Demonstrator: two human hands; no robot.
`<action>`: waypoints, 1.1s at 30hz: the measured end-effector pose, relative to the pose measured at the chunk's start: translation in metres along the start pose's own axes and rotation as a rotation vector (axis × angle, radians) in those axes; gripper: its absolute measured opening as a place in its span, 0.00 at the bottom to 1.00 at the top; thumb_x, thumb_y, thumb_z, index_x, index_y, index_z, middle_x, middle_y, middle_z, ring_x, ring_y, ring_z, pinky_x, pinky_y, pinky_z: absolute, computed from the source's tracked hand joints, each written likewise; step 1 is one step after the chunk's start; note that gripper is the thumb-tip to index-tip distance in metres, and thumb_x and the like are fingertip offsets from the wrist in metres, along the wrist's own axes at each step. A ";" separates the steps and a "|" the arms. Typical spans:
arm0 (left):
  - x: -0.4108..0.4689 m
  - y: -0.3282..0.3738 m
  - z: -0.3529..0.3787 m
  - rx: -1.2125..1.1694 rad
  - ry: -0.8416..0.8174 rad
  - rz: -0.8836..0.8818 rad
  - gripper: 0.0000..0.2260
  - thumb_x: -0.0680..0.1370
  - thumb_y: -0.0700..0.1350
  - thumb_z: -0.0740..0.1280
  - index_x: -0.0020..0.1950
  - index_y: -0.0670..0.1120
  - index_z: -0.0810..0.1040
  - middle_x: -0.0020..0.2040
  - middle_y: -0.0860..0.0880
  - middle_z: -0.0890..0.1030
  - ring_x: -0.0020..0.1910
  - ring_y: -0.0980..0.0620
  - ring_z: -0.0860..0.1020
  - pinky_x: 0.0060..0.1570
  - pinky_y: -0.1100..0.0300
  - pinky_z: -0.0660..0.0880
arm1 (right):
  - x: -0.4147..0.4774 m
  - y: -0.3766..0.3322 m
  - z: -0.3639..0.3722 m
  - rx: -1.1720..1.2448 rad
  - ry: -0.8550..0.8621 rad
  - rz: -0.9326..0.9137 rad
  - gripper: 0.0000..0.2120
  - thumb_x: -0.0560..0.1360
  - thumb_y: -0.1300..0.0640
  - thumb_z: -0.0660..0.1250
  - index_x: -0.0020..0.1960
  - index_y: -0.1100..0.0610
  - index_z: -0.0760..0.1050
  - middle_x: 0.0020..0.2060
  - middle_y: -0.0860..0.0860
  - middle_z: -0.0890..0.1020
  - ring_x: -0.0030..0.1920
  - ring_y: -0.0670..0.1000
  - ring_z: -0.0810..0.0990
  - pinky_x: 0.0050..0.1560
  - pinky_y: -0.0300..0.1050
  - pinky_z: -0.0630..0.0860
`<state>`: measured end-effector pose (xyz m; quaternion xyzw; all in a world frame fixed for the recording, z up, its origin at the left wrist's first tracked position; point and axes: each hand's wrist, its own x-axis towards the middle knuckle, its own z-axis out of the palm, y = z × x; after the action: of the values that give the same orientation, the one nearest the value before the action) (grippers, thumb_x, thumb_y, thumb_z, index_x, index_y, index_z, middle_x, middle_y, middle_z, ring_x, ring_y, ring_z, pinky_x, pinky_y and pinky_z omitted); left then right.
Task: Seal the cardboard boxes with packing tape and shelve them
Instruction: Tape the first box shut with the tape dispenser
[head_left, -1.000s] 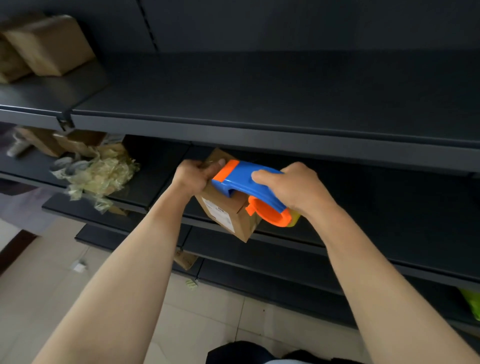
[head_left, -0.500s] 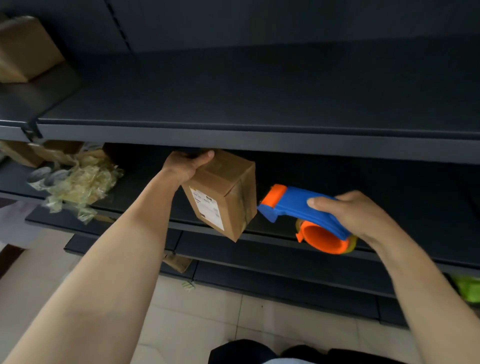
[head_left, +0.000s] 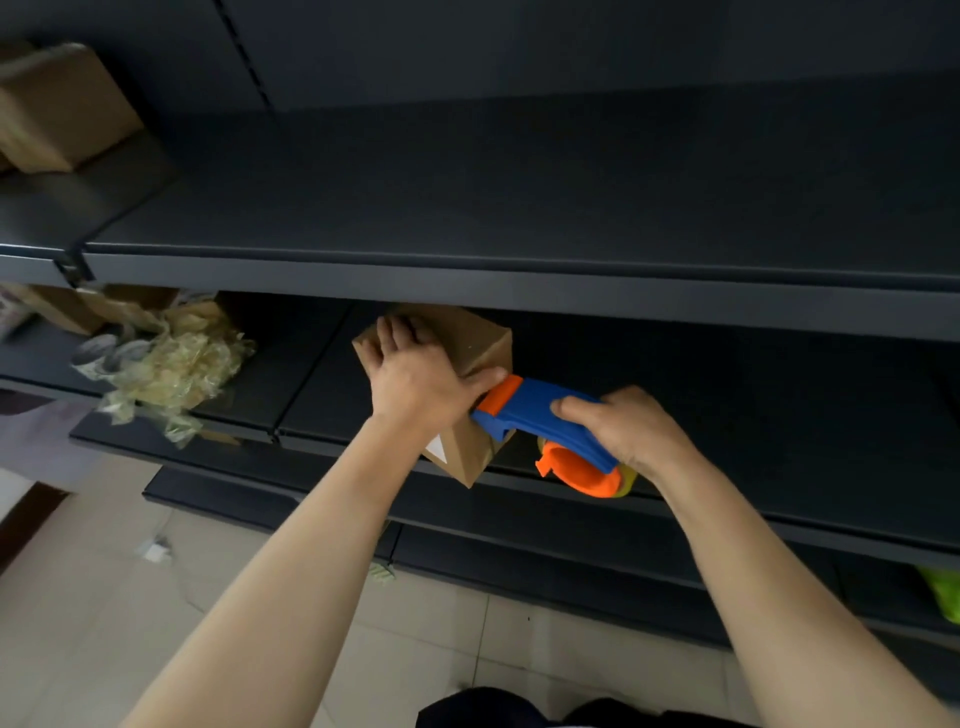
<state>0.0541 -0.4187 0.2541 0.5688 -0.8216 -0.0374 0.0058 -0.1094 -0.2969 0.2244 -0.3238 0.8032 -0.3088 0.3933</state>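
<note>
A small brown cardboard box (head_left: 470, 338) with a white label is held tilted in front of the dark middle shelf (head_left: 322, 374). My left hand (head_left: 415, 379) grips it from above, fingers over its top and thumb along its right edge. My right hand (head_left: 623, 426) holds the blue and orange tape dispenser (head_left: 540, 415) by its handle. The dispenser's orange front end touches the box's right side, next to my left thumb. The tape roll hangs below in the orange hub.
The wide dark upper shelf (head_left: 519, 208) runs across the view. Another cardboard box (head_left: 62, 109) stands at its far left. Crumpled tape scraps (head_left: 171, 364) and open boxes lie on the middle shelf at left. Lower shelves and tiled floor (head_left: 104, 597) are below.
My left hand has turned the box and moved over its top. My right hand has brought the dispenser back left, up against the box.
</note>
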 end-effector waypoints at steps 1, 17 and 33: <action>-0.002 0.000 0.001 0.006 0.037 0.012 0.49 0.70 0.73 0.56 0.76 0.38 0.52 0.77 0.37 0.54 0.76 0.38 0.49 0.73 0.42 0.48 | -0.001 0.001 0.001 -0.003 -0.003 -0.010 0.22 0.68 0.35 0.68 0.42 0.56 0.78 0.33 0.51 0.80 0.32 0.50 0.79 0.32 0.41 0.68; 0.007 -0.053 0.013 -0.985 -0.214 -0.156 0.13 0.71 0.58 0.71 0.44 0.49 0.82 0.38 0.53 0.83 0.39 0.55 0.82 0.35 0.64 0.74 | -0.029 -0.028 -0.010 -0.002 0.018 -0.111 0.21 0.67 0.38 0.69 0.43 0.57 0.79 0.35 0.53 0.83 0.33 0.51 0.81 0.34 0.43 0.75; 0.041 -0.057 0.060 -0.864 -0.085 -0.350 0.21 0.69 0.63 0.71 0.32 0.46 0.73 0.30 0.49 0.75 0.30 0.51 0.74 0.30 0.58 0.71 | -0.013 -0.063 0.005 -0.209 0.038 -0.094 0.20 0.64 0.38 0.68 0.41 0.55 0.74 0.34 0.52 0.78 0.31 0.50 0.76 0.28 0.40 0.64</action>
<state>0.0895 -0.4732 0.1888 0.6422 -0.6220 -0.3998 0.2024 -0.0815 -0.3255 0.2750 -0.3946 0.8221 -0.2477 0.3272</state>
